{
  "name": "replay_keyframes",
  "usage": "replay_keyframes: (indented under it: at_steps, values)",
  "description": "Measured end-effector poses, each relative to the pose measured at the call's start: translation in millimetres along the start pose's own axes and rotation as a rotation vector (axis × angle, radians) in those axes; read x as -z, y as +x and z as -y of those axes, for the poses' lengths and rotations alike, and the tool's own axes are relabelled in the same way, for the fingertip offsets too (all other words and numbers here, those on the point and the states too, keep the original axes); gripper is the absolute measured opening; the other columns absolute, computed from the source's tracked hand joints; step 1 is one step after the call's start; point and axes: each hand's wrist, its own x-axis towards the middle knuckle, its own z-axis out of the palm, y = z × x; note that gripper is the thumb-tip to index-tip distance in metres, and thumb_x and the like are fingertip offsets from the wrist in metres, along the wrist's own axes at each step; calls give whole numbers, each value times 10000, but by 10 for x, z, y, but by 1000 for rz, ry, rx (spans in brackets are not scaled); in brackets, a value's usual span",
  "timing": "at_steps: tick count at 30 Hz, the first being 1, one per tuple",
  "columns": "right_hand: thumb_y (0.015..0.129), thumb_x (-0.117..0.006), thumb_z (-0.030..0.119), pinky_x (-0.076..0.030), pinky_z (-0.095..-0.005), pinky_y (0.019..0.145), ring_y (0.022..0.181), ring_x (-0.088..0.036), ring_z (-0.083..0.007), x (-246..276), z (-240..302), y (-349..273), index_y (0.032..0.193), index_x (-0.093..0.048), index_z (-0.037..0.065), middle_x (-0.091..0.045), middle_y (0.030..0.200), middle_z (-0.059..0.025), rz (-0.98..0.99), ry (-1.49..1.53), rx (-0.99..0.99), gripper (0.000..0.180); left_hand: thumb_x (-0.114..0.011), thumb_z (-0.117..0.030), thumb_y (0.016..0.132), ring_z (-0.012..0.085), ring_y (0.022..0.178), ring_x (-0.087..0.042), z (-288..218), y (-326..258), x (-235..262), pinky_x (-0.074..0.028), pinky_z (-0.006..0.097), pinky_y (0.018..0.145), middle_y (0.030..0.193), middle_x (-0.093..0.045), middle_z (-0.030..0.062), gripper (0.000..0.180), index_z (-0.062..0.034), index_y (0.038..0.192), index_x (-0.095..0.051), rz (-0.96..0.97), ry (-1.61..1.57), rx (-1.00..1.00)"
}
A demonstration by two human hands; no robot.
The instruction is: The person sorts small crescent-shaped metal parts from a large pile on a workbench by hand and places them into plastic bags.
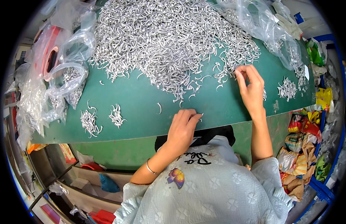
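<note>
A huge pile of small curved metal hooks (pixel 169 41) covered the far half of the green worktop (pixel 143 112), its loose edge thinning out toward the person. The right hand (pixel 251 87) was at that near right fringe, fingers pinched together on what looked like 1 hook, though the piece itself was too small to make out. The left hand (pixel 183 127) rested at the worktop's near edge, well short of the pile, fingers curled with a single hook (pixel 200 116) at its fingertips. A stray hook (pixel 159 108) lay just left of it. 2 small bunches (pixel 90 122) sat further left, and another bunch (pixel 287 89) right of the right hand. Clear bags (pixel 70 80) holding more hooks lay along the left side.
</note>
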Motion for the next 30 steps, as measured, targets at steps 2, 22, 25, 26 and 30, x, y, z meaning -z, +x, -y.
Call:
replay_keyframes:
  at_steps: [2, 22, 25, 26, 30]
  values:
    - [776, -683, 52, -463, -362, 708, 807, -562, -288, -59, 25, -82, 905, -577, -3, -570, 878, -128, -14, -7, 49, 176, -624, 62, 727, 285, 800, -513, 10, 7, -13, -417, 371, 703, 925, -546, 117, 258, 0, 977, -612, -3, -13, -4]
    - [736, -699, 68, -426, -379, 858, 1038, -523, -281, -182, 157, -86, 1013, -614, 42, -570, 1079, -121, 314, 42, 236, 291, -664, 31, 722, 270, 837, -529, -61, 40, -59, -395, 364, 685, 933, -553, 97, 252, -16, 965, -614, 45, -17, -38]
    - [737, -687, 34, -448, -383, 812, 947, -551, -296, 5, 23, 38, 931, -628, 35, -598, 958, -128, 102, 36, 95, 202, -667, 33, 717, 264, 836, -528, -53, 7, -77, -389, 360, 681, 937, -554, 93, 255, -18, 961, -615, 11, -22, -28]
    - [738, -684, 27, -452, -386, 799, 917, -555, -303, 37, 43, 30, 899, -629, 31, -602, 916, -131, 69, -32, 56, 171, -668, 34, 715, 262, 836, -527, -49, -4, -84, -387, 358, 680, 939, -555, 91, 256, -19, 960, -616, 3, -20, -23]
    - [738, -709, 133, -390, -370, 766, 915, -496, -273, -175, 327, -182, 859, -585, 30, -545, 941, -87, 203, -177, 255, 202, -670, 36, 710, 255, 838, -527, -73, 37, -81, -383, 353, 678, 940, -556, 86, 250, -24, 947, -621, 15, -25, -37]
